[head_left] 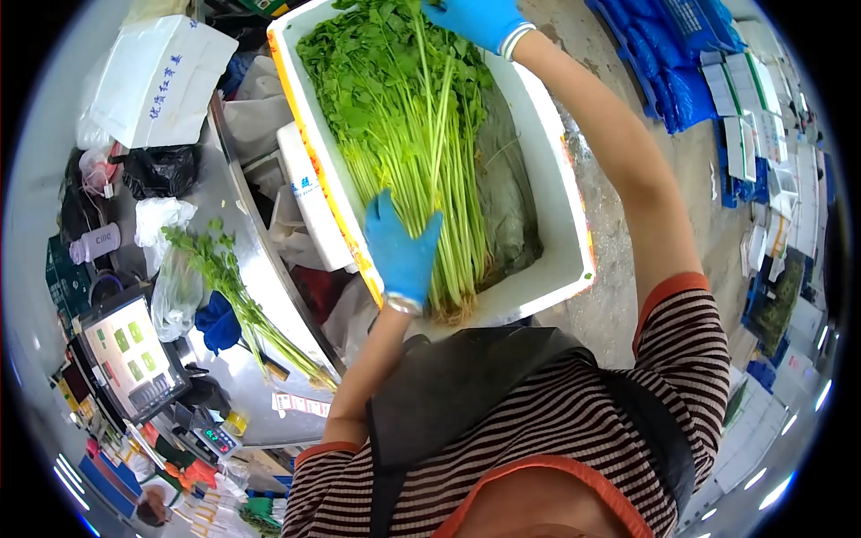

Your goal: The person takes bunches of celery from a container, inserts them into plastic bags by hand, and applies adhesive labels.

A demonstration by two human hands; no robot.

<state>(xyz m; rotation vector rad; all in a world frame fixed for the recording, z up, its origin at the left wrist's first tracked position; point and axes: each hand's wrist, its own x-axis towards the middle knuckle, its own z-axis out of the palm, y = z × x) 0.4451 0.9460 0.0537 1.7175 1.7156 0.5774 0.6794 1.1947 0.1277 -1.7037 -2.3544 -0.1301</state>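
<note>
A thick bundle of leafy green celery (404,134) lies in a white foam box (556,224), leaves at the far end and pale roots toward my body. My left hand (401,260), in a blue glove, rests on the lower stems with thumb and fingers spread. At the leafy end, my right hand (484,22), also in a blue glove, reaches over the box's far rim. Its visible fingers stretch toward the leaves, and the frame's top edge cuts off part of it. Beside the celery, a dark greyish-green sheet (507,197) covers the box's right part.
A metal table (269,421) on the left carries loose celery stalks (256,314), a blue cloth (218,323), plastic bags and a touchscreen (133,354). A closed white foam box (166,81) stands behind. Blue sacks (646,54) lie at upper right on the wet floor.
</note>
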